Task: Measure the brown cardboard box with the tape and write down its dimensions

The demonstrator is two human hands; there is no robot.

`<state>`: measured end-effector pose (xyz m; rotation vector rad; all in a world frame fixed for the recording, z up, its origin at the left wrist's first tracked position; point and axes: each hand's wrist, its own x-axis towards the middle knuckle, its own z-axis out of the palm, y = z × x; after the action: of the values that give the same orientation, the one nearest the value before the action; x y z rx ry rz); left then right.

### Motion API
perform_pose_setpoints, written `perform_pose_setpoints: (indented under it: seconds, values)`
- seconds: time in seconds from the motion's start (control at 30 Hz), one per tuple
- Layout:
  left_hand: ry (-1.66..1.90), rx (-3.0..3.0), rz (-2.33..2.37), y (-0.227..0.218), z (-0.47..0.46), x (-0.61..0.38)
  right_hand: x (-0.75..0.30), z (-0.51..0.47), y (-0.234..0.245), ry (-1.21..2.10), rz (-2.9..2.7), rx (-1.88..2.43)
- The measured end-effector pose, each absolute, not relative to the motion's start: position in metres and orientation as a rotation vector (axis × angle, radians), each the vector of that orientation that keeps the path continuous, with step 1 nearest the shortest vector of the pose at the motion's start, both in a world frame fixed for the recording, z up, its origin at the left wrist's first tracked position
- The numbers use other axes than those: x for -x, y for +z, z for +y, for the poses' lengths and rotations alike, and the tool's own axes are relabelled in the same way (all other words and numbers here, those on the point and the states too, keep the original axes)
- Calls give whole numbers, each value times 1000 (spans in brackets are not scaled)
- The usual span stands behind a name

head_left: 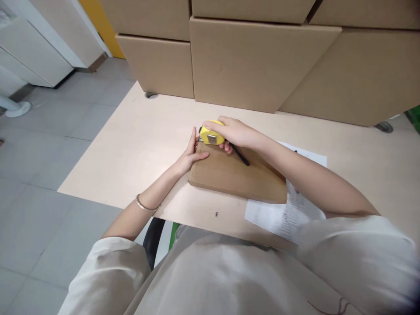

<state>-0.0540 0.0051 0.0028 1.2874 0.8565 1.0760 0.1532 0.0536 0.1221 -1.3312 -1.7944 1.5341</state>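
Note:
A flat brown cardboard box point(236, 177) lies on the pale wooden table point(138, 140), partly over a printed white sheet point(285, 214). My right hand point(234, 131) is closed around a yellow tape measure point(211, 133) at the box's far left corner; its black wrist strap point(241, 156) trails across the box top. My left hand point(190, 155) rests with fingers pressed against the box's left edge, just below the tape measure, touching the cardboard. A thin bracelet circles my left wrist.
Several large cardboard cartons point(259, 61) are stacked along the table's far edge. Grey tiled floor point(42, 144) lies to the left, with white cabinets point(36, 48) beyond. A black chair part point(152, 238) shows below the table's near edge.

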Motion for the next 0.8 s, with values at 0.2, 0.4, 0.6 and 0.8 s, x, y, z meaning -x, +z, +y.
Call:
perform_pose_setpoints:
  seconds: [0.2, 0.4, 0.6, 0.8]
  values:
    - [960, -1158, 996, 4, 0, 62, -251, 32, 123, 1434, -1680, 1469]
    - [970, -1155, 1057, 14, -4, 60, -344, 3, 111, 1284, -1406, 1609]
    - [947, -1147, 1087, 19, -6, 60, -357, -1, 94, 1240, -1388, 1634]
    - [946, -1107, 1077, 17, -5, 60, -357, 2, 81, 1179, -1341, 1604]
